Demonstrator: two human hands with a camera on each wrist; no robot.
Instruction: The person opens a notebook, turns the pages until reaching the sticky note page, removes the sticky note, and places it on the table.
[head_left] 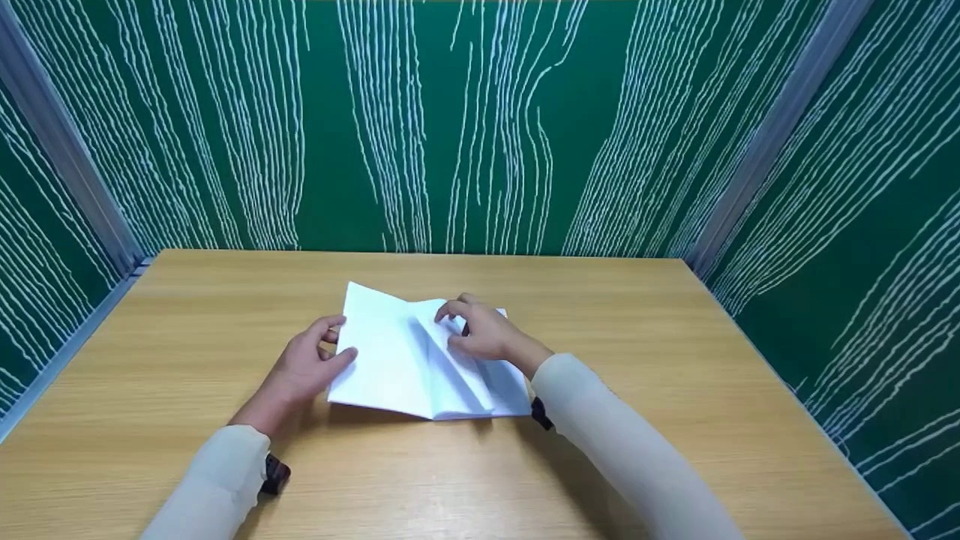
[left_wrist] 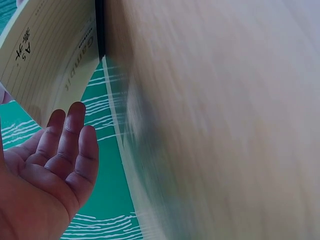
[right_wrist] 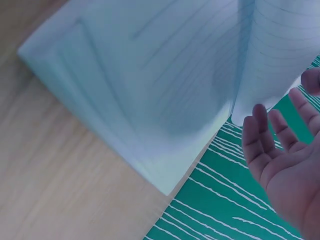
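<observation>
A white notebook (head_left: pixel 382 360) stands spread open over the table, one leaf (head_left: pixel 457 367) raised between its two sides. My left hand (head_left: pixel 307 364) holds the left side by its outer edge, thumb on the page and fingers at the edge and behind. From the left wrist, the tan cover (left_wrist: pixel 55 55) shows print reading "Gambit" and "A5", with the fingers (left_wrist: pixel 75 145) just below it. My right hand (head_left: pixel 484 330) is over the right side, its loosely bent fingertips at the raised leaf. In the right wrist view, ruled lines run across the pages (right_wrist: pixel 185 65).
The notebook is near the middle of a wooden table (head_left: pixel 637 322). Green panels (head_left: pixel 322 150) with white wavy lines rise behind and at both sides, joined by grey metal posts (head_left: pixel 780 142). Each wrist carries a small dark device (head_left: pixel 275 475).
</observation>
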